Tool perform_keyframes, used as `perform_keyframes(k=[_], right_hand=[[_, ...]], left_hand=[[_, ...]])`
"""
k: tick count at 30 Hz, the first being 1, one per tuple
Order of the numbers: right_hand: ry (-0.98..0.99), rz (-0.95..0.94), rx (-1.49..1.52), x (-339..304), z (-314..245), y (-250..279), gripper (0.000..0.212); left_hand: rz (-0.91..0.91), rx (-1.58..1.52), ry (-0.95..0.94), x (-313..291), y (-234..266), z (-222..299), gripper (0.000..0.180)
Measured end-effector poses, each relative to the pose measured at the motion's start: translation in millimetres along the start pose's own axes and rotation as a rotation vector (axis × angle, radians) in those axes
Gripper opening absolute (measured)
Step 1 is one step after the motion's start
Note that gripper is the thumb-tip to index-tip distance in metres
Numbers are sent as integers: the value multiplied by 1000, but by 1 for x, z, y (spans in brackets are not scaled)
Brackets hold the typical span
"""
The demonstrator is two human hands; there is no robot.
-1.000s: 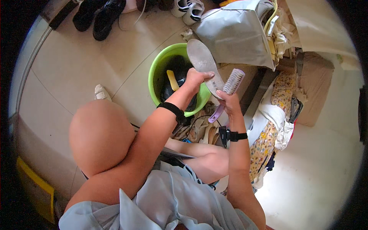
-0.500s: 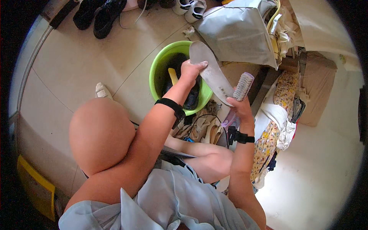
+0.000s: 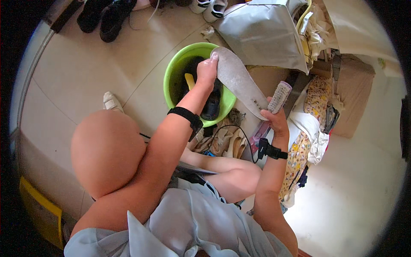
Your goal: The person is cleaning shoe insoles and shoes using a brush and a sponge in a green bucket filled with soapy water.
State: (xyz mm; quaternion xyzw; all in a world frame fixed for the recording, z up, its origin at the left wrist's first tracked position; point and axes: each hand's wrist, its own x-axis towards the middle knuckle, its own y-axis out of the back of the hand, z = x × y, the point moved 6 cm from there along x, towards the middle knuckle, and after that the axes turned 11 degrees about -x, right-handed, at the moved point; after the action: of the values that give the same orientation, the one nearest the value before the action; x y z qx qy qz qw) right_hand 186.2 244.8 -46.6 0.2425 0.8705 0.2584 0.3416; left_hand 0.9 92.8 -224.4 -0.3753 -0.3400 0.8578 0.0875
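Observation:
A long grey insole (image 3: 239,79) stretches between my hands, slanting down to the right over the edge of a green basin (image 3: 168,81). My left hand (image 3: 207,70) is closed on its upper left end, thumb near the rim of the insole. My right hand (image 3: 277,122) grips the lower end and also holds a purple scrub brush (image 3: 280,97), whose pale bristles show above the fingers. In the basin lie a dark shoe (image 3: 210,107) and a yellow handle-like piece (image 3: 189,80); my left forearm hides part of them.
Crumpled cloths (image 3: 224,141) and a black cable lie below the basin. A large silver-grey bag (image 3: 261,36) stands beyond it. Dark shoes (image 3: 113,19) and white shoes (image 3: 215,9) sit along the far side. Patterned fabric (image 3: 319,96) is piled at the right.
My left hand has shifted its grip from the insole's side edge to its upper end. The insole, right hand and brush have moved slightly right, and the view has shifted a little.

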Motion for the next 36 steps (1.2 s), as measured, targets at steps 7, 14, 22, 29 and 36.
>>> perform_keyframes(k=[7, 14, 22, 29, 36], right_hand=[[-8, 9, -50, 2, 8, 16, 70], [-51, -43, -91, -1, 18, 26, 73], [-56, -41, -66, -4, 8, 20, 69], [-44, -37, -74, -5, 7, 19, 62], [56, -52, -187, 3, 0, 18, 57]], left_hand=[[-342, -326, 44, -2, -21, -2, 23], [-431, -28, -88, -14, -22, 14, 28], [-127, 213, -256, 0, -5, 6, 27], [125, 229, -117, 4, 9, -3, 52], [58, -279, 309, 13, 32, -62, 42]])
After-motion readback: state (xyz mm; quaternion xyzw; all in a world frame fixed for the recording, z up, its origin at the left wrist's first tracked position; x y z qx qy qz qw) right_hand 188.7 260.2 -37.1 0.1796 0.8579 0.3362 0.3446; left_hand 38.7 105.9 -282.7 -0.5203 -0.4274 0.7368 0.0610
